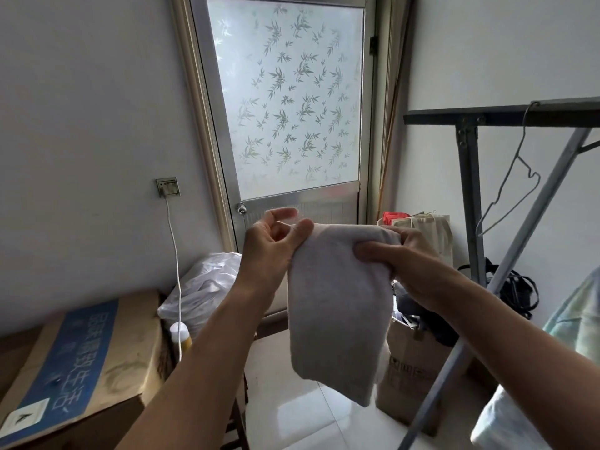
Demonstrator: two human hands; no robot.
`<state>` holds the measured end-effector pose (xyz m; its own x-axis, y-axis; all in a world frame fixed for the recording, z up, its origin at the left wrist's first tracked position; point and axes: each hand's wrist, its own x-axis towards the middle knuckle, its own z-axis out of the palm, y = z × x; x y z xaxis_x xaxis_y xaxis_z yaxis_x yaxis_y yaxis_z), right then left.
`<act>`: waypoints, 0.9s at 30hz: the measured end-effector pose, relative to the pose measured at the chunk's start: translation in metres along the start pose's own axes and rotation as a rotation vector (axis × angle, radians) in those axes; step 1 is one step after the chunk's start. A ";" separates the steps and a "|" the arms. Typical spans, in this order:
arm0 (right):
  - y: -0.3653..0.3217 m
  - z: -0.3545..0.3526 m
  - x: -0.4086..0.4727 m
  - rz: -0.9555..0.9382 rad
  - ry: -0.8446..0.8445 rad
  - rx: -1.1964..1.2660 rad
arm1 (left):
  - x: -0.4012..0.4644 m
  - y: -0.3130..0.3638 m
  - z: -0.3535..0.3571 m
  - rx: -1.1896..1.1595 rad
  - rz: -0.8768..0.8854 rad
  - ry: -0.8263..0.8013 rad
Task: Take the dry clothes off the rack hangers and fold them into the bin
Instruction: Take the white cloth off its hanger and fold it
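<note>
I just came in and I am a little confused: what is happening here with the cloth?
A person holds a light grey folded cloth up with both hands. The right hand grips its top edge; the left hand pinches the other corner with the thumb. An empty wire hanger hangs on the dark metal rack to the right. No bin is clearly visible.

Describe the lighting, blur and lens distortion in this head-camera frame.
Head view: backlit by the frosted door pane, so the walls look dim; the wide lens bends the door frame and rack; the left hand's fingertips and the cardboard box are motion-blurred; the grey cloth and right hand stay fairly sharp.
</note>
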<state>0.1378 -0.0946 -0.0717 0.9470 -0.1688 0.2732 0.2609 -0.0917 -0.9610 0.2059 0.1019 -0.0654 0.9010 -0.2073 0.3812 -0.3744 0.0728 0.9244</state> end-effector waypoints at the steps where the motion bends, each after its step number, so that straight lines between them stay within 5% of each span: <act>1: 0.000 0.000 0.001 0.026 0.010 0.037 | 0.001 -0.005 -0.002 0.031 -0.012 -0.015; 7: 0.003 -0.008 0.004 0.141 -0.050 0.243 | -0.017 -0.029 0.000 -0.123 -0.259 -0.466; 13: 0.018 -0.017 -0.005 0.303 -0.167 0.622 | -0.019 -0.029 0.015 -0.215 -0.281 -0.222; 15: 0.029 -0.014 -0.012 0.350 -0.207 0.574 | -0.017 -0.030 0.019 -0.158 -0.237 -0.168; 19: 0.047 -0.010 -0.012 0.468 0.013 0.452 | -0.015 -0.035 0.021 -0.113 -0.252 -0.107; 27: 0.036 -0.004 -0.002 0.311 0.359 0.226 | -0.028 -0.049 0.027 0.101 -0.277 0.091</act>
<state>0.1445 -0.1011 -0.1065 0.8725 -0.4839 -0.0672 0.0488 0.2232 -0.9736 0.1934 0.0779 -0.1213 0.9861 -0.1171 0.1183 -0.1272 -0.0723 0.9892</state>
